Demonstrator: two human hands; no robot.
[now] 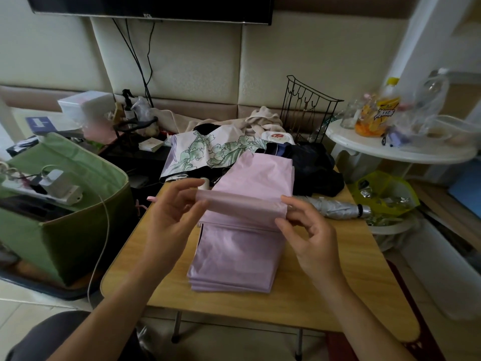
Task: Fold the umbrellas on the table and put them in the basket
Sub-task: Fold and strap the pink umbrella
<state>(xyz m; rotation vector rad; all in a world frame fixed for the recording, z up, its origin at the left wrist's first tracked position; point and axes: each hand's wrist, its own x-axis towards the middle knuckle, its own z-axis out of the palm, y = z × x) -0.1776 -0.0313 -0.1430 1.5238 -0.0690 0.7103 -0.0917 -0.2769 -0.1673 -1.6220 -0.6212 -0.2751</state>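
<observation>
The wooden bench (260,303) carries the work, and to its left stands the green fabric basket (78,230), already holding a white device and a cable, its mouth open and well apart from the hands. At the bench's far end lie a floral-print umbrella (208,149) and a dark navy umbrella (312,165), both loose and unfolded; a silver umbrella (338,207) lies rolled up just beside the right hand.

In the middle is the lilac umbrella (234,251), its canopy panels stacked flat on the bench, the upper part lifted into a ridge between both hands. The left hand (171,212) pinches the left end of that ridge, fingers curled over the fabric. The right hand (309,230) pinches the right end with thumb and forefinger, the other fingers spread loosely.

The fold appears to be midway. The thin fabric looks slippery: if one pinch gives, the pleats could slide apart and the stack below fan out. Lifting unevenly could drag the lower layers askew, or nudge the silver umbrella toward the bench edge.
</observation>
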